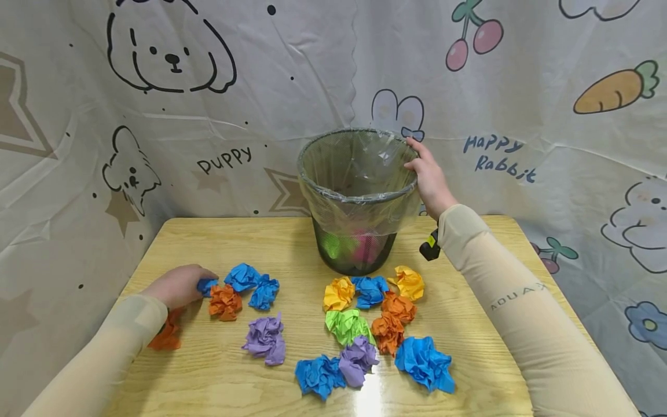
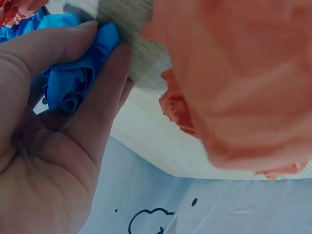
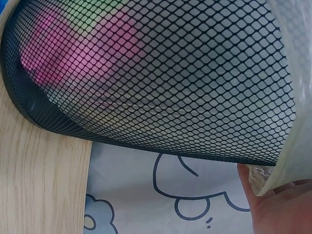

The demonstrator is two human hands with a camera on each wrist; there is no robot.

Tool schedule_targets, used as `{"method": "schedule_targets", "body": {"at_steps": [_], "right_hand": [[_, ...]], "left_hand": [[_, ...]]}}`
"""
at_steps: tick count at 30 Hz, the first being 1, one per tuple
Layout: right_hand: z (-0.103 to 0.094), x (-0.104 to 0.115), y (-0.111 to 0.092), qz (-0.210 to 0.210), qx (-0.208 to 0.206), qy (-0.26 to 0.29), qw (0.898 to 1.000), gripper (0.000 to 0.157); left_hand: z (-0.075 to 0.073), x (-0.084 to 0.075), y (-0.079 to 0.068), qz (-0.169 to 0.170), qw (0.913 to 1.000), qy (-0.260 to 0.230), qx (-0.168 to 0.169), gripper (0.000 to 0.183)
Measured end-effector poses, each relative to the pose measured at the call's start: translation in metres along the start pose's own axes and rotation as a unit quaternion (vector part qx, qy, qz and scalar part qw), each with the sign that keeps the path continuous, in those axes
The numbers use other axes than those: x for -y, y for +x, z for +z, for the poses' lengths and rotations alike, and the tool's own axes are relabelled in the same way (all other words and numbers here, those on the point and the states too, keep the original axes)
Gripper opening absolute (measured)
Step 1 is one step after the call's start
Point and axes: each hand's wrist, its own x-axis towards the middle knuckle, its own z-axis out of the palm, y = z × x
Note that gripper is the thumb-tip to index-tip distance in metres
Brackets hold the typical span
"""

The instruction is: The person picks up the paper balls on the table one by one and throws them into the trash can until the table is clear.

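My left hand (image 1: 179,285) pinches a crumpled blue paper ball (image 2: 73,80) between thumb and fingers, low over the left of the table. An orange paper ball (image 1: 168,335) lies below that wrist, partly hidden, and another orange ball (image 1: 225,302) sits just right of the fingers. At the back of the table stands a black mesh wastebasket (image 1: 354,255), upright and lined with a clear plastic bag (image 1: 359,217). My right hand (image 1: 431,180) grips its rim on the right side, over the bag. Pink and green paper (image 3: 80,53) shows through the mesh.
Two blue balls (image 1: 244,277) and a purple ball (image 1: 264,340) lie left of centre. In front of the basket several yellow, green, orange, purple and blue balls (image 1: 348,325) form a loose cluster. A printed curtain (image 1: 292,69) hangs behind the table (image 1: 208,370).
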Motion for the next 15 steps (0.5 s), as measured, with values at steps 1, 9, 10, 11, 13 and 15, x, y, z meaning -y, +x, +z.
{"method": "schedule_targets", "body": {"at_steps": [1, 9, 10, 11, 13, 15], "right_hand": [[0.000, 0.000, 0.000, 0.000, 0.000, 0.000, 1.000, 0.065], [0.000, -0.001, 0.001, 0.001, 0.004, 0.003, 1.000, 0.065], [0.000, -0.001, 0.001, 0.002, 0.004, 0.005, 1.000, 0.065], [0.000, -0.001, 0.000, 0.003, 0.005, 0.005, 1.000, 0.065], [0.000, 0.000, 0.000, 0.005, 0.005, 0.006, 1.000, 0.065], [0.000, 0.000, 0.000, 0.007, 0.005, 0.007, 1.000, 0.065]], "left_hand": [[0.000, 0.000, 0.000, -0.001, 1.0000, 0.000, -0.002, 0.033], [-0.004, -0.001, -0.005, -0.025, 0.9990, -0.021, -0.031, 0.033], [-0.006, -0.002, -0.004, -0.029, 0.9986, -0.021, -0.038, 0.033], [-0.008, -0.003, -0.003, -0.029, 0.9983, -0.021, -0.046, 0.034], [-0.014, -0.004, -0.001, -0.023, 0.9975, -0.020, -0.064, 0.037], [-0.021, -0.006, 0.002, -0.012, 0.9967, -0.020, -0.077, 0.037]]}}
